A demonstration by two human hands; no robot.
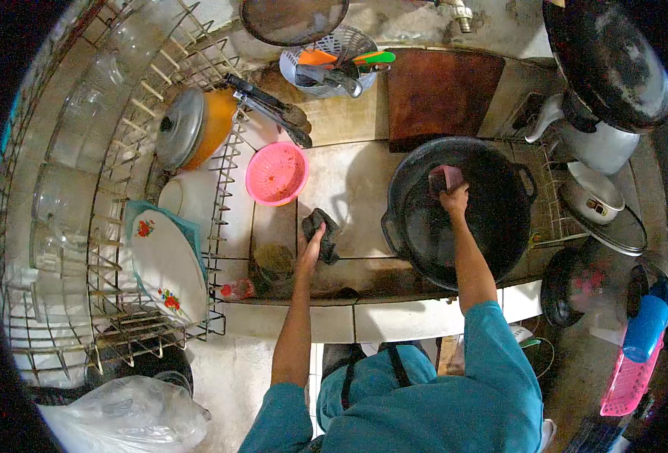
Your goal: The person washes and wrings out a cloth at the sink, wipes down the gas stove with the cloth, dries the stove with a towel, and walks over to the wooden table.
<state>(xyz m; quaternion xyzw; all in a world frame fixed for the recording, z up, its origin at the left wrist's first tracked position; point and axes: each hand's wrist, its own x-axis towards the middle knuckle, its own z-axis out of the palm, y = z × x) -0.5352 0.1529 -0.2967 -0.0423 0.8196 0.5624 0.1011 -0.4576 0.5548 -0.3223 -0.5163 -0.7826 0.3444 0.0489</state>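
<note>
pink cup (pixel 443 180), perhaps, clasped in right grip (pixel 455 199), fingertip side, over pot (pixel 496 226); left grip (pixel 311 244) clutches cloth (pixel 321 218)

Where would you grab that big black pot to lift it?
Probably by its two side handles, one hand on each, coming in from left and right. They jut from opposite sides of the round pot, which looks wide, so a two-sided hold should keep it level. The right hand, now inside the pot, would need to come out.

Left hand (pixel 311 244) partly hidden by cloth (pixel 328 244)
</note>
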